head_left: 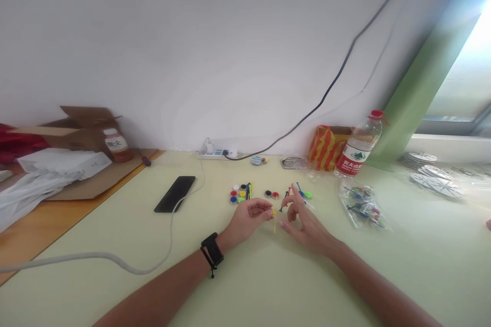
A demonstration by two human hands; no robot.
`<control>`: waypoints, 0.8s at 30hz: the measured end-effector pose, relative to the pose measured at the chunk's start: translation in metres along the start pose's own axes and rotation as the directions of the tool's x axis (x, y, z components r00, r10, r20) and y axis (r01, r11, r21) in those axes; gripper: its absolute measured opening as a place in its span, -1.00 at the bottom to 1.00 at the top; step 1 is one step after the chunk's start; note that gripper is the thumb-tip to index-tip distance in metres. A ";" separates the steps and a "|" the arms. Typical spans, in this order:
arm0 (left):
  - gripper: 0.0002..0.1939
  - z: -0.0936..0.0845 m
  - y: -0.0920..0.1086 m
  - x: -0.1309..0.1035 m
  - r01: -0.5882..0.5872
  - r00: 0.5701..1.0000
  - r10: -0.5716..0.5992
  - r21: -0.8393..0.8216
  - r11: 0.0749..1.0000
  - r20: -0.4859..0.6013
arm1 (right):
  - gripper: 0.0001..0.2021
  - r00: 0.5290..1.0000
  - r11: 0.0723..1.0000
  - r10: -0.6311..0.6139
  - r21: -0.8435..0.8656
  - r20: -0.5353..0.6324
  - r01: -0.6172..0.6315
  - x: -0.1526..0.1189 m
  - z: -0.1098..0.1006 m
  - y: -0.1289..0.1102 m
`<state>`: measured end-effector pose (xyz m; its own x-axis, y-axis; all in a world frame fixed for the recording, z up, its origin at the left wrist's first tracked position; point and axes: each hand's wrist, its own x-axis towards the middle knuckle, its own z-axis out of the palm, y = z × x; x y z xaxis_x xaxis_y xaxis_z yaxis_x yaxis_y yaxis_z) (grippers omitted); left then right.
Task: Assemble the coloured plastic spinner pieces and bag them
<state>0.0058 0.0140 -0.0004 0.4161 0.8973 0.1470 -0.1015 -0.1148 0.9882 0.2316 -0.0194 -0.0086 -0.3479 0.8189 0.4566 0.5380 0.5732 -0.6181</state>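
Observation:
My left hand (251,218), with a black band on its wrist, pinches a thin yellow plastic stick (275,224) by its upper end, so that it hangs down over the table. Just to the right, my right hand (305,222) has its fingers apart and holds nothing. Beyond the left hand lie small coloured discs (242,193) beside a bundle of dark and yellow sticks (249,190). Past the right hand are a black disc (268,193), a red disc (275,194), a green disc (308,195) and loose red, black and blue sticks, partly hidden by the fingers.
A black phone (175,194) and white cable (171,235) lie to the left. Along the wall are a power strip (217,154), glasses (293,162) and a water bottle (355,150). A plastic bag of parts (366,209) lies right; a cardboard box (82,135) stands far left.

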 end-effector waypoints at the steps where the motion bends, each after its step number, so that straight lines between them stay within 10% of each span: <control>1: -0.61 0.000 0.000 0.000 0.003 1.000 -0.003 -0.001 1.000 -0.006 | -0.71 0.999 1.000 0.002 -0.016 0.033 -0.001 0.001 -0.002 -0.001; 5: -0.62 0.001 0.001 -0.001 0.019 1.000 -0.019 -0.013 1.000 -0.024 | -0.43 0.992 0.999 0.043 0.024 0.119 -0.046 0.006 -0.008 -0.001; 15: -0.64 0.003 0.009 -0.004 0.022 1.000 -0.022 0.022 1.000 0.013 | -0.81 0.981 0.933 0.146 0.313 0.132 -0.181 0.007 -0.001 -0.017; 24: -0.64 -0.002 0.001 0.000 0.023 1.000 -0.023 -0.024 0.999 -0.007 | -0.56 0.990 0.966 0.098 0.228 0.099 -0.118 0.003 0.002 -0.008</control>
<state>0.0041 0.0144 0.0003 0.4117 0.9028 0.1241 -0.1137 -0.0842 0.9899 0.2252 -0.0214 -0.0035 -0.3678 0.8700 0.3284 0.3857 0.4640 -0.7974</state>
